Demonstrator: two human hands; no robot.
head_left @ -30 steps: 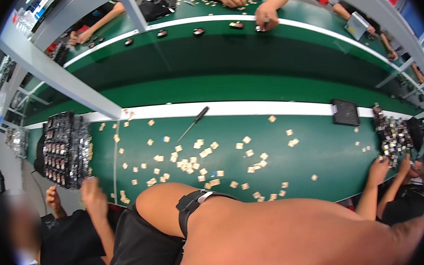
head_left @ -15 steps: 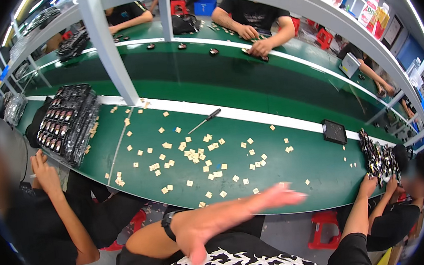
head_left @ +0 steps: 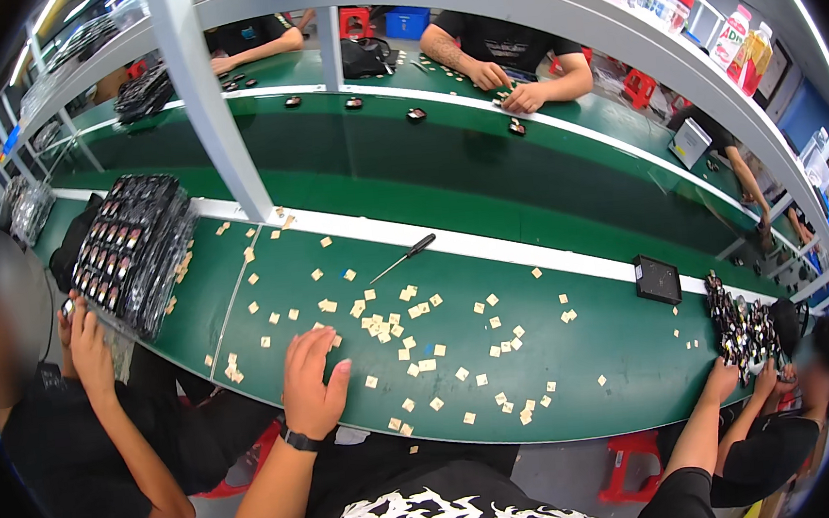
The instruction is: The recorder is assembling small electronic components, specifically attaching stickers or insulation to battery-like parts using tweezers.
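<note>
My left hand (head_left: pixel 311 382), with a dark watch on its wrist, is held over the near edge of the green table (head_left: pixel 582 402). Its fingers are stretched out, the thumb stands apart, and no object shows in it. Just beyond it lie scattered small cream squares (head_left: pixel 381 330). Far to the right, my right hand (head_left: pixel 721 379) reaches the near side of a heap of small shiny black pieces (head_left: pixel 741 326). Its fingertips are hidden against the heap, so a grip cannot be made out. A screwdriver (head_left: pixel 419 246) with a black handle lies beyond the squares.
A black tray (head_left: pixel 658 280) stands beside the heap. Stacked trays of black pieces (head_left: pixel 131 247) sit on the left, by a co-worker's hand (head_left: pixel 89 348). A grey post (head_left: pixel 218 109) rises from the table's white rail. Another person's hands (head_left: pixel 508 86) work across the dark belt.
My left hand has swung left and away from my body, from low over the near edge to beside the squares. Several squares now lie at the near edge. My right hand stays at the heap.
</note>
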